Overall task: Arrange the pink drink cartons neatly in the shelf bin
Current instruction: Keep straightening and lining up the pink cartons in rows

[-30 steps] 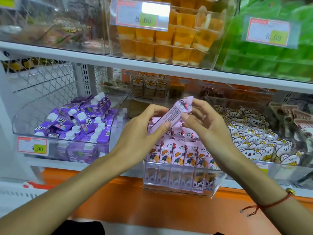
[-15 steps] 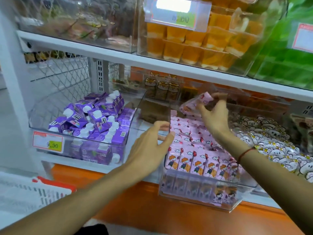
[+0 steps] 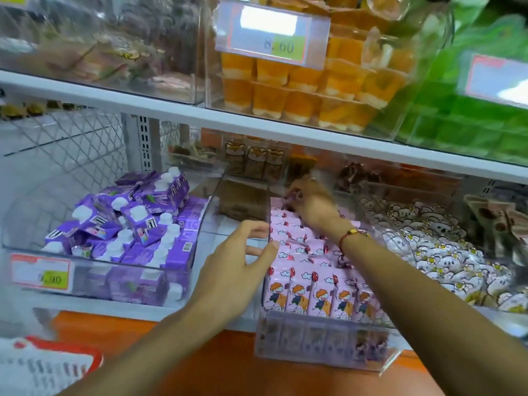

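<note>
Since half a second ago, the right hand (image 3: pixel 310 205) has carried its carton down from above the bin to the back rows, and the left hand (image 3: pixel 243 262) has closed in on the bin's left wall.

Nearest, the clear shelf bin (image 3: pixel 323 342) juts past the front edge of the shelf, its front wall blurring the cartons behind it. The pink drink cartons (image 3: pixel 307 294) fill it: the front row stands upright with the cartoon figures facing out, and the rows behind run back in lines.

At the bin's left wall the left hand has its grip open, fingers spread and only slightly bent, thumb tip at the wall's top edge, holding nothing.

Farther in, the right arm, with a red string bracelet (image 3: pixel 353 234) at the wrist, reaches over the cartons. Its hand is at the back of the bin with fingers curled down on a pink carton (image 3: pixel 287 201), which is motion-blurred and mostly hidden.

To the left, a bin of purple cartons (image 3: pixel 128 224) lies in a jumble; to the right, white cartoon-printed packets (image 3: pixel 445 261). On the upper shelf sit orange jelly cups (image 3: pixel 300 90).
</note>
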Tool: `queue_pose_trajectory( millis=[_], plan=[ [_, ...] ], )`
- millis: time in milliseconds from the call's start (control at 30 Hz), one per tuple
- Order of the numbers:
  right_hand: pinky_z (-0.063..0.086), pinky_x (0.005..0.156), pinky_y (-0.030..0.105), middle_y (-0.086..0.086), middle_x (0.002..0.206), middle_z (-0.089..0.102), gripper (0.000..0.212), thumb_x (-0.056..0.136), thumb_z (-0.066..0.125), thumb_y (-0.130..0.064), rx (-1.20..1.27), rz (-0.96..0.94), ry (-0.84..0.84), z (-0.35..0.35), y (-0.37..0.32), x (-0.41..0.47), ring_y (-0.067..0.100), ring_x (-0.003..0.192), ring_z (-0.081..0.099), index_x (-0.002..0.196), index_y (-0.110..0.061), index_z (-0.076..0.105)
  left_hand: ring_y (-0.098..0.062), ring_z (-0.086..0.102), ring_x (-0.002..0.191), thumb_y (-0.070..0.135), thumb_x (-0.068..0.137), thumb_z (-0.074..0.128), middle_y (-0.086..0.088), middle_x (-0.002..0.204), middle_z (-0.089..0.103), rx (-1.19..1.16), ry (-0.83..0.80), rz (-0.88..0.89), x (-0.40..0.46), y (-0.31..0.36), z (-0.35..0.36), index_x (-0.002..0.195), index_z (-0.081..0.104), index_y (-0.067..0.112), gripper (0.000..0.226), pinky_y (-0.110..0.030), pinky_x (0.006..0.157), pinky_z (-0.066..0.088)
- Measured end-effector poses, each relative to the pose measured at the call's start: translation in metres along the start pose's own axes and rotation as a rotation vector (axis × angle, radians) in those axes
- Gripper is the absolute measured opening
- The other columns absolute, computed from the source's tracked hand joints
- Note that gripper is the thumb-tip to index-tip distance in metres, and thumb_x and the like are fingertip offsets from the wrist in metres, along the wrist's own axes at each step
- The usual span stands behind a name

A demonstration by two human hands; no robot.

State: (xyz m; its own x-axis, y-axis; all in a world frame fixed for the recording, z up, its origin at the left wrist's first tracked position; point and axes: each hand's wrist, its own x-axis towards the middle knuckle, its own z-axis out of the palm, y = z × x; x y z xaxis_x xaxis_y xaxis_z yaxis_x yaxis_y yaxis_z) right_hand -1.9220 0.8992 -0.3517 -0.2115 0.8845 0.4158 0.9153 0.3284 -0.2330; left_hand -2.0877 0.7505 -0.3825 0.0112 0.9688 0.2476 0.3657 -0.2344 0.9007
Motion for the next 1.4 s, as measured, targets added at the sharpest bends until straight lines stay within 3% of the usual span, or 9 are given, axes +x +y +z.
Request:
queue_pose_trajectory(
  millis=[133,400,500,567,733,900,967,1200,1400],
  plan=[
    [0.05,0.077,0.026,0.003,0.115,0.068,0.02,0.092,0.06,-0.024,-0.096,0.123,-0.172,0.004,0.002,0.015,0.02,0.096,0.063,0.108,-0.02,0.071,0.017,0.056,0.089,0.048,0.086,0.056,0.033,0.11,0.057,-0.003,-0.016,-0.017,0.0,0.003,-0.003,0.109,0.053,0.045,0.024,-0.028,0.09,0.049],
    [0.041,0.053,0.02,0.006,0.092,0.07,0.023,0.094,0.053,-0.028,0.027,0.031,-0.329,-0.011,0.014,0.005,0.012,0.063,0.058,0.108,-0.015,0.067,0.016,0.056,0.089,0.045,0.082,0.066,0.035,0.109,0.057,-0.012,-0.017,-0.035,-0.004,0.008,-0.003,0.106,0.052,0.048,0.028,-0.029,0.089,0.049],
    [0.043,0.066,0.022,0.005,0.104,0.067,0.031,0.093,0.056,-0.036,-0.015,0.067,-0.405,-0.005,0.015,-0.002,0.015,0.08,0.06,0.114,-0.015,0.066,0.015,0.057,0.093,0.027,0.086,0.065,0.033,0.115,0.057,0.011,-0.05,-0.007,-0.005,0.009,-0.005,0.106,0.05,0.051,0.035,-0.027,0.086,0.052],
    [0.042,0.075,0.023,0.006,0.12,0.064,0.032,0.093,0.058,-0.036,0.014,0.087,-0.374,-0.004,0.013,-0.004,0.017,0.091,0.058,0.117,-0.015,0.065,0.011,0.058,0.097,0.022,0.088,0.064,0.033,0.115,0.057,0.029,-0.07,-0.002,-0.005,0.009,-0.008,0.11,0.051,0.049,0.037,-0.031,0.088,0.053],
    [0.047,0.079,0.026,0.005,0.116,0.067,0.029,0.093,0.058,-0.035,-0.021,0.054,-0.263,-0.005,0.005,-0.011,0.02,0.096,0.062,0.113,-0.017,0.068,0.014,0.057,0.096,0.016,0.087,0.064,0.038,0.106,0.055,0.049,-0.06,-0.003,-0.003,0.013,-0.011,0.103,0.052,0.049,0.039,-0.035,0.089,0.053],
    [0.042,0.055,0.02,-0.002,0.081,0.064,0.019,0.095,0.056,-0.027,0.205,0.117,-0.071,-0.01,0.004,-0.017,0.017,0.069,0.061,0.079,-0.023,0.065,0.012,0.058,0.095,0.03,0.084,0.068,0.036,0.108,0.056,0.085,-0.039,-0.01,-0.003,0.013,-0.01,0.11,0.053,0.045,0.033,-0.032,0.092,0.05],
    [0.042,0.049,0.01,0.0,0.083,0.066,0.016,0.096,0.056,-0.027,0.388,0.173,0.097,-0.02,0.001,-0.018,0.008,0.063,0.059,0.089,-0.016,0.066,0.008,0.06,0.098,0.037,0.082,0.069,0.036,0.108,0.056,0.087,-0.021,-0.01,-0.003,0.012,-0.011,0.112,0.054,0.042,0.033,-0.032,0.093,0.05],
    [0.054,0.086,0.039,0.008,0.094,0.068,0.017,0.095,0.055,-0.029,0.946,0.529,0.539,-0.058,-0.017,-0.055,0.024,0.088,0.066,0.096,-0.013,0.062,-0.007,0.055,0.11,0.038,0.087,0.064,0.025,0.106,0.053,0.123,0.067,0.048,-0.003,0.015,-0.013,0.117,0.052,0.04,0.032,-0.027,0.087,0.044],
    [0.055,0.064,0.015,0.011,0.091,0.067,0.01,0.095,0.053,-0.011,1.259,0.52,0.324,-0.083,-0.036,-0.107,0.01,0.07,0.063,0.094,-0.009,0.063,0.005,0.054,0.11,0.024,0.089,0.064,0.022,0.115,0.058,0.013,0.132,0.308,-0.007,0.036,-0.011,0.117,0.059,0.032,0.029,-0.024,0.096,0.045]
  ],
)
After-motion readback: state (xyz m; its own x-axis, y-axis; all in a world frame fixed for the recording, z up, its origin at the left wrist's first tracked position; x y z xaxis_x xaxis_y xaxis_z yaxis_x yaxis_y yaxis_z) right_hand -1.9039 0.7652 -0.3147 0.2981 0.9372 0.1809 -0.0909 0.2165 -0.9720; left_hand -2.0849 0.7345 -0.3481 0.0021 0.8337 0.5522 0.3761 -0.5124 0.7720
